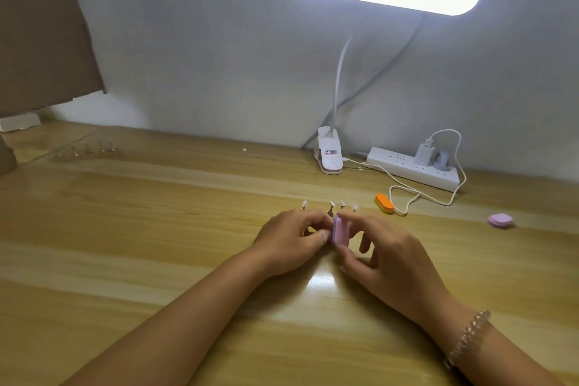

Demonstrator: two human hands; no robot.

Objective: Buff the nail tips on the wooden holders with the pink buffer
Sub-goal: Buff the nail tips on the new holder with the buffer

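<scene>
- Grip of the right hand [387,263]: thumb and fingers pinch the pink buffer [340,232] upright, over mid-table.
- Left hand [289,238] curls round a nail-tip stem [329,213], mostly hidden, just beside the buffer.
- Nail tips [342,204] stand in a row just behind both hands.
- Orange block [384,203], lilac block [500,220] and power strip [413,171] lie to the right.
</scene>
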